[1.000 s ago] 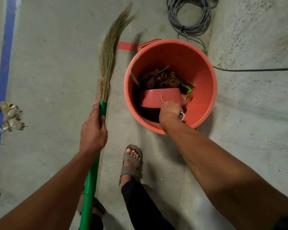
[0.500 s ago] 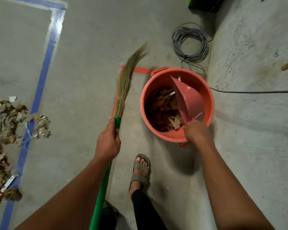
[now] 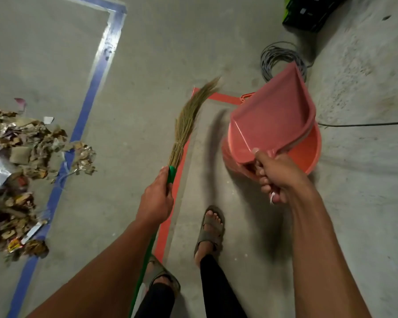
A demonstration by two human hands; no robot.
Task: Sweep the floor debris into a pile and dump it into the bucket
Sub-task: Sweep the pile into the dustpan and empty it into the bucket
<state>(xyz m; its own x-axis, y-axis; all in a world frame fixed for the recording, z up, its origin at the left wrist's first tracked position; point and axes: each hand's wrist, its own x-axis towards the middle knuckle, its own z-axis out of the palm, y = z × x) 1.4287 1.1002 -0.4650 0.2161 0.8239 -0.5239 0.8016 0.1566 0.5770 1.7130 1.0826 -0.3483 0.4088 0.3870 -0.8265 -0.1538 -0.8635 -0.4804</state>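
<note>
Underfoot, concrete floor, blue tape; left hand grips broom, right hand dustpan.

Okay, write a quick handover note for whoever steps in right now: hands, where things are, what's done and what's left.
Left hand grips the broom at the top of its green handle, bristles pointing away.
Right hand grips the pink dustpan by its handle, held above the orange bucket; the pan looks empty.
The bucket's inside is hidden by the pan.
A debris pile of leaves, paper and wrappers lies far left, across the blue floor tape.
Left: sweep that pile into the pan and dump it in the bucket.
</note>
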